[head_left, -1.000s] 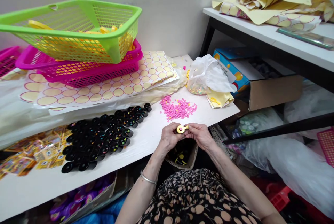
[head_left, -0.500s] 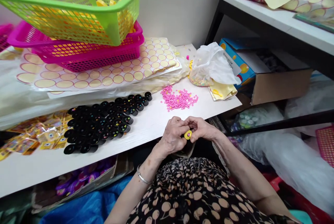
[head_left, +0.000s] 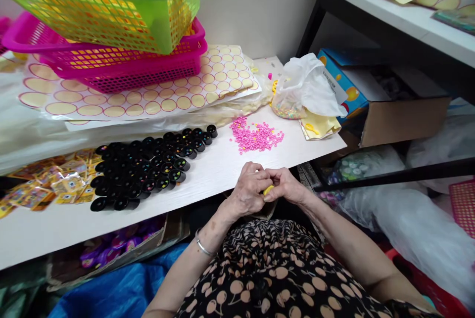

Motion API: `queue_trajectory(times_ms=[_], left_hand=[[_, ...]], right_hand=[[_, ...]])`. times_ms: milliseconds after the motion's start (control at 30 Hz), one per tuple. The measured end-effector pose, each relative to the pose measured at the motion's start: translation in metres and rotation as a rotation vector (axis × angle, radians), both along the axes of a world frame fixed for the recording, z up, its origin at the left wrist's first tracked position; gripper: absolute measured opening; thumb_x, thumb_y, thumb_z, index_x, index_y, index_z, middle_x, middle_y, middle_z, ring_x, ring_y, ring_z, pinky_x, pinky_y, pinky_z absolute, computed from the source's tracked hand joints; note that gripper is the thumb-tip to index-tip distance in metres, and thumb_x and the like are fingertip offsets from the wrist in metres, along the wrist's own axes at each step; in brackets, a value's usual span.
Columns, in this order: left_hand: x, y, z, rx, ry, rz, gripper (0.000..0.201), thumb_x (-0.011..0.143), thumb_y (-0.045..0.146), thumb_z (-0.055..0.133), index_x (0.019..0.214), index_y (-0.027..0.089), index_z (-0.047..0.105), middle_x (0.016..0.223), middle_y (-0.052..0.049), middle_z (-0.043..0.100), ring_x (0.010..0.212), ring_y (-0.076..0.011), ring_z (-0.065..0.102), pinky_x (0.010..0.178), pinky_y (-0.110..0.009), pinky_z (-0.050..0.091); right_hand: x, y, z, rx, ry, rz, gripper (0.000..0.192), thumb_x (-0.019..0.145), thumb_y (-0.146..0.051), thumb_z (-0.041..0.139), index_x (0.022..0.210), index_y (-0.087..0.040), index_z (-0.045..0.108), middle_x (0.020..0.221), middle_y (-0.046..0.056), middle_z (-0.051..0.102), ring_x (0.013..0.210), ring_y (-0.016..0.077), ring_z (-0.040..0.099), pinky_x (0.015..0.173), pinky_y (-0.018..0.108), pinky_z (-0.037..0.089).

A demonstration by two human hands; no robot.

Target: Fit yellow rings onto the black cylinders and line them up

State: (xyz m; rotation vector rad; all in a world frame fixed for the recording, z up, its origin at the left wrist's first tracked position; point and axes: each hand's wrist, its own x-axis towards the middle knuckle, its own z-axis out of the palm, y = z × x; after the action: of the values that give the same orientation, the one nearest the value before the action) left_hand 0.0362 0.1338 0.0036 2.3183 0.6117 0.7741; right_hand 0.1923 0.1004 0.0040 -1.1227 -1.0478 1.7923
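My left hand (head_left: 249,190) and my right hand (head_left: 285,185) meet just off the front edge of the white table (head_left: 208,179). Pinched between their fingers is a small round yellow piece (head_left: 268,190), mostly covered by the fingertips. Beyond the hands lies a loose pile of tiny pink beads (head_left: 256,137) with a few yellow ones among them. To the left, several small black cups (head_left: 148,164) stand packed in rows, some with coloured bits showing inside.
A green basket (head_left: 159,21) of yellow parts sits in a pink basket (head_left: 148,73), on sticker sheets (head_left: 178,103). Shiny cards (head_left: 70,182) lie far left. A plastic bag (head_left: 304,85) and an open carton (head_left: 404,117) are to the right, below a shelf (head_left: 401,11).
The yellow piece has turned in my fingers: its face with a pink centre showed before and is now hidden. The fingers have closed further over it. The camera view has shifted slightly.
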Motion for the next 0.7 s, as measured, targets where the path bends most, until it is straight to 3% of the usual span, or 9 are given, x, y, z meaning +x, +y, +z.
queue_trajectory(times_ms=[167, 333, 533, 700], left_hand=[[-0.007, 0.003, -0.005, -0.094, -0.099, 0.018, 0.006, 0.068, 0.022, 0.062, 0.072, 0.019, 0.066, 0.069, -0.003, 0.06, 0.083, -0.019, 0.045, 0.08, -0.036, 0.035], [-0.009, 0.0, -0.01, -0.177, -0.129, 0.041, 0.013, 0.067, 0.031, 0.067, 0.073, 0.019, 0.067, 0.068, -0.004, 0.059, 0.08, -0.0185, 0.044, 0.078, -0.034, 0.038], [-0.006, -0.005, -0.015, -0.162, -0.203, 0.028, 0.007, 0.068, 0.024, 0.064, 0.066, 0.017, 0.065, 0.062, -0.003, 0.055, 0.076, -0.0174, 0.044, 0.074, -0.034, 0.04], [-0.011, -0.003, -0.012, -0.191, -0.213, 0.05, 0.003, 0.069, 0.02, 0.063, 0.069, 0.018, 0.066, 0.065, -0.003, 0.057, 0.078, -0.0174, 0.044, 0.075, -0.034, 0.041]], right_hand=[[-0.007, -0.007, -0.002, 0.02, -0.013, -0.021, 0.043, 0.056, -0.023, 0.074, 0.096, -0.013, 0.063, 0.077, 0.0, 0.059, 0.07, 0.0117, 0.052, 0.062, 0.023, 0.04], [-0.006, -0.005, -0.001, -0.015, 0.029, 0.019, 0.042, 0.051, -0.019, 0.077, 0.09, -0.013, 0.064, 0.076, -0.002, 0.058, 0.068, 0.0102, 0.051, 0.062, 0.021, 0.04], [-0.013, -0.005, -0.011, -0.094, 0.076, -0.006, 0.036, 0.048, -0.019, 0.078, 0.081, -0.012, 0.064, 0.067, -0.003, 0.055, 0.06, 0.0087, 0.046, 0.055, 0.021, 0.036], [-0.019, -0.009, -0.017, -0.057, 0.088, -0.088, 0.037, 0.055, -0.022, 0.075, 0.089, -0.013, 0.064, 0.07, -0.002, 0.056, 0.062, 0.0089, 0.047, 0.055, 0.02, 0.036]])
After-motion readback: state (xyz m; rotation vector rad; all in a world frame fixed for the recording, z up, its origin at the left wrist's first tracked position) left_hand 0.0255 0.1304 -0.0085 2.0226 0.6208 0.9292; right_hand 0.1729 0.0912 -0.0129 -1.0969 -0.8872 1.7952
